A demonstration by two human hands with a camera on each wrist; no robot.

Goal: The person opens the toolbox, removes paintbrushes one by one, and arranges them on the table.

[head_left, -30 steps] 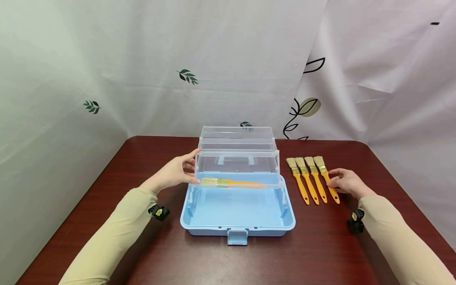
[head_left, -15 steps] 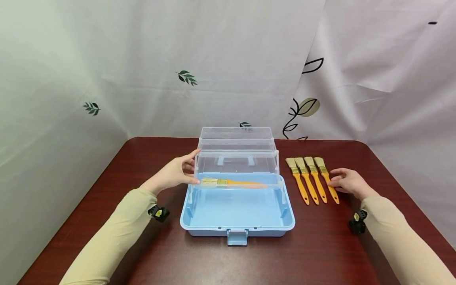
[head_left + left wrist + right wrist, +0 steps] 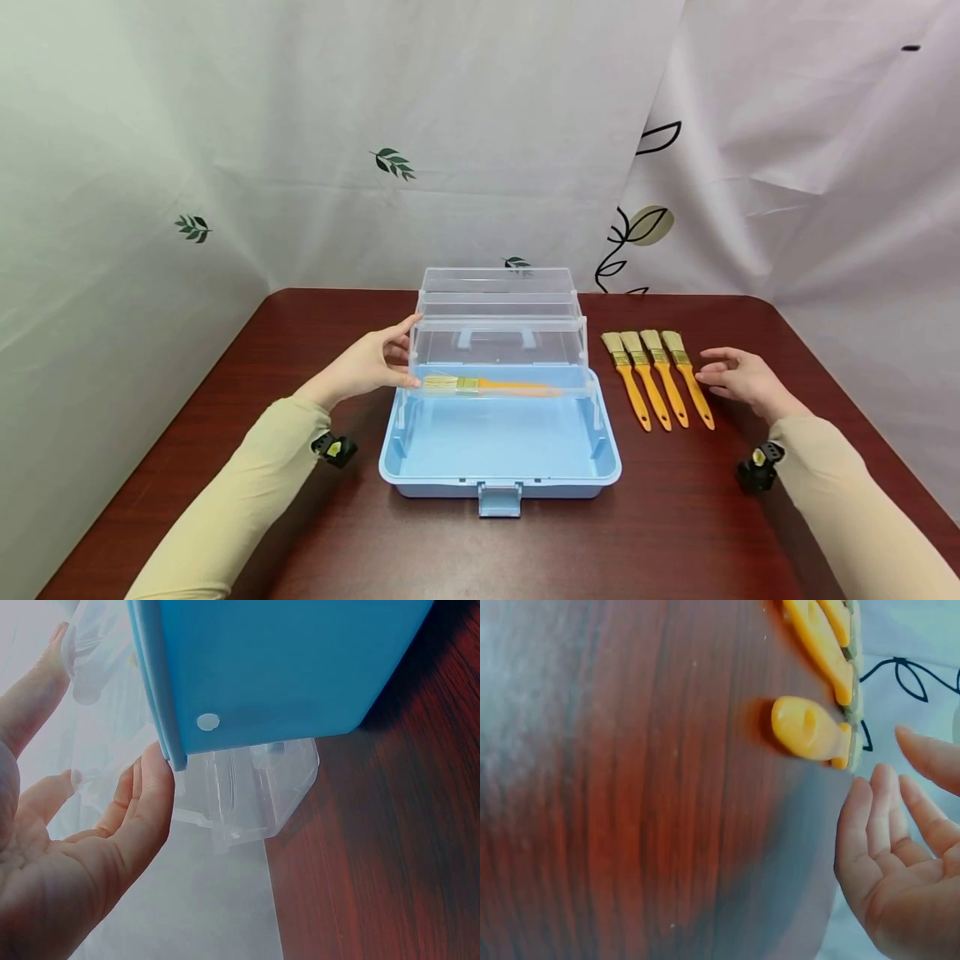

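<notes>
A blue toolbox (image 3: 499,481) lies open, with clear cantilever trays (image 3: 497,342) raised over its base. Along the front tray lies a paintbrush (image 3: 517,387), bristles to the left. My left hand (image 3: 365,360) holds the trays at their left end, thumb at the lower front corner, index finger at an upper corner; in the left wrist view its fingertips reach the box rim. Several yellow-handled paintbrushes (image 3: 660,379) lie in a row right of the box, bristles away from me. Just right of the rightmost brush, my right hand (image 3: 746,382) hovers with loosely bent fingers, holding nothing.
The dark red wooden table (image 3: 498,558) carries everything. Pale curtains (image 3: 480,150) with leaf prints hang behind and at the sides. The box's front latch (image 3: 500,499) hangs down toward me.
My right hand has moved a little to the right, away from the rightmost paintbrush, which stays on the table. The left hand, the toolbox and the brushes stay in place.
</notes>
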